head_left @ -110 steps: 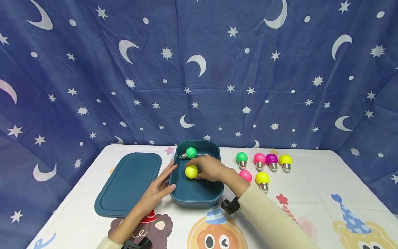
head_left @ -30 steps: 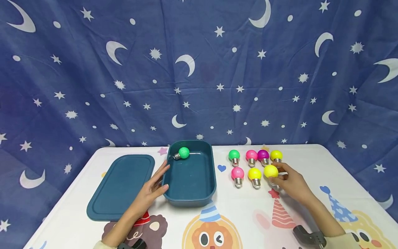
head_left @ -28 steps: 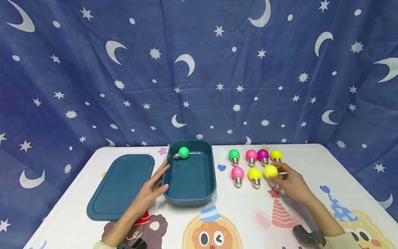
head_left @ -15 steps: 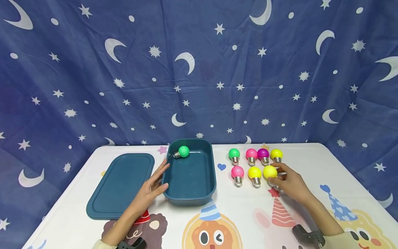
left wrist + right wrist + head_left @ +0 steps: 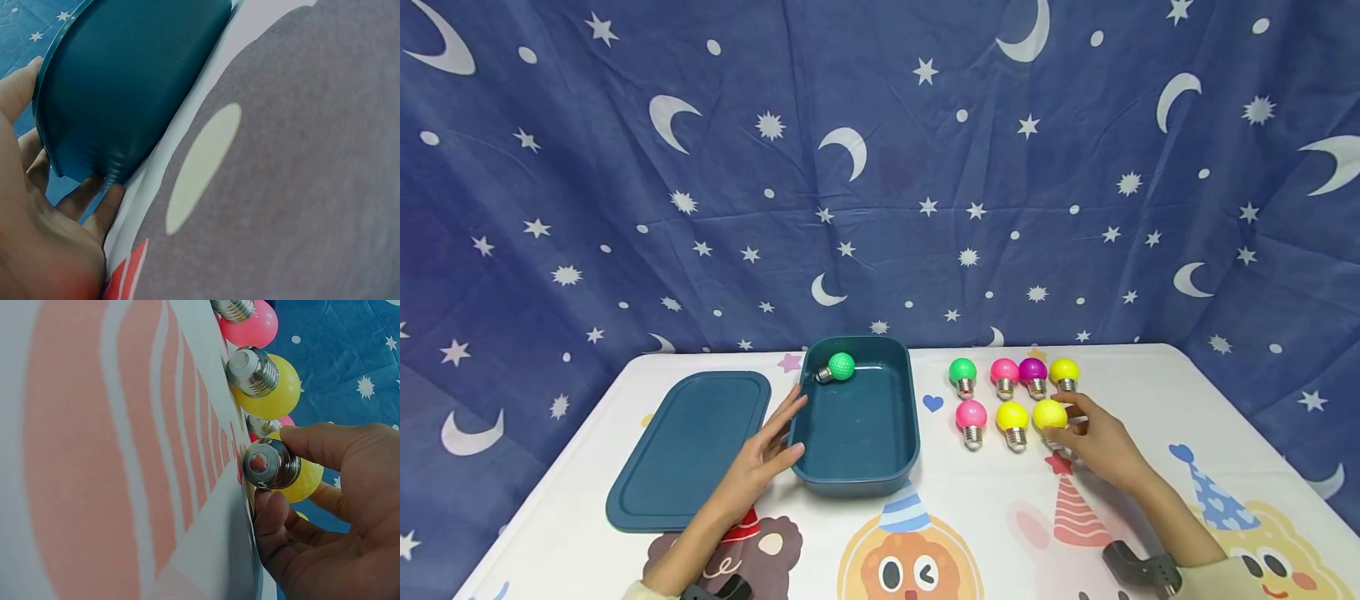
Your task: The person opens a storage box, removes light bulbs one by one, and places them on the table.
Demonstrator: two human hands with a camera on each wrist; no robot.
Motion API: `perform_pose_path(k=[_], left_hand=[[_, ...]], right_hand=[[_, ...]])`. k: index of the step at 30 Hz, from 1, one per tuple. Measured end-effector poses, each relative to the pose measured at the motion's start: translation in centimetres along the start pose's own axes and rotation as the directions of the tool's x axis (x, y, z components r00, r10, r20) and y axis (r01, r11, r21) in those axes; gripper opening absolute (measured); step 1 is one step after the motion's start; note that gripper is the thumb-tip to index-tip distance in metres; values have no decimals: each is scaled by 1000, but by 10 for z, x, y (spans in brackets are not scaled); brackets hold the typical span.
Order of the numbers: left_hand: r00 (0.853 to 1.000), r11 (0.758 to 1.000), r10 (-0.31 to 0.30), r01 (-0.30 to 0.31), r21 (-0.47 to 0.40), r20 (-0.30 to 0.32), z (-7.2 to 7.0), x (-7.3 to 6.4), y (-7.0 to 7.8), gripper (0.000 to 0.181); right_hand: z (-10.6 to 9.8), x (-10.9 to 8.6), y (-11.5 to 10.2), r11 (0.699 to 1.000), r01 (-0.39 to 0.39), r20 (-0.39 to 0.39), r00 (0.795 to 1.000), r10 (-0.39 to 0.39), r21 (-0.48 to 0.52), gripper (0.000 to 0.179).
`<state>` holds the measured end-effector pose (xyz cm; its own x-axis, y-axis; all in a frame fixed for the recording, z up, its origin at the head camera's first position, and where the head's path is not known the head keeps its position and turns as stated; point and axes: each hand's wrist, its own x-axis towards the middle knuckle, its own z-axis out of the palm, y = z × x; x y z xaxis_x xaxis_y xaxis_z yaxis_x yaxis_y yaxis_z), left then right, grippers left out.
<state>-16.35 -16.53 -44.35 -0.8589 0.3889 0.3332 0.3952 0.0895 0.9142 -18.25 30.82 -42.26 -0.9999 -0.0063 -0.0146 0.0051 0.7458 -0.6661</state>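
My right hand (image 5: 1101, 442) pinches a yellow light bulb (image 5: 1049, 414) with a dimpled globe, at the right end of the front row on the table. In the right wrist view its metal screw base (image 5: 272, 464) shows between thumb and fingers, low against the tablecloth. My left hand (image 5: 760, 458) rests with spread, extended fingers against the left side of a dark teal box (image 5: 857, 486). Its fingertips also show at the box wall in the left wrist view. Inside the box, near the back left corner, lies a green dimpled bulb (image 5: 842, 366).
Left of the box lies its flat teal lid (image 5: 688, 450). Smooth bulbs stand right of the box: green (image 5: 962, 372), pink (image 5: 1004, 372), purple (image 5: 1032, 371) and yellow (image 5: 1064, 371) behind, pink (image 5: 971, 415) and yellow (image 5: 1012, 416) in front. A blue curtain (image 5: 880, 183) hangs behind.
Since the oldest frame, my right hand has carried the yellow dimpled bulb out of the box to the front row's right end. Over the last second both hands have barely moved.
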Motion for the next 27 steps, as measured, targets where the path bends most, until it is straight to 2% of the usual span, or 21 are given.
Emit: perform_pose_path(k=[8, 27], left_hand=[[1000, 1000, -1, 1, -11, 0, 0, 1, 1, 61], [1000, 1000, -4, 4, -23, 0, 0, 0, 1, 62]], right_hand=[[-2, 0, -1, 1000, 18, 5, 1000, -18, -4, 68], [-1, 0, 1, 1000, -11, 17, 1000, 12, -19, 73]])
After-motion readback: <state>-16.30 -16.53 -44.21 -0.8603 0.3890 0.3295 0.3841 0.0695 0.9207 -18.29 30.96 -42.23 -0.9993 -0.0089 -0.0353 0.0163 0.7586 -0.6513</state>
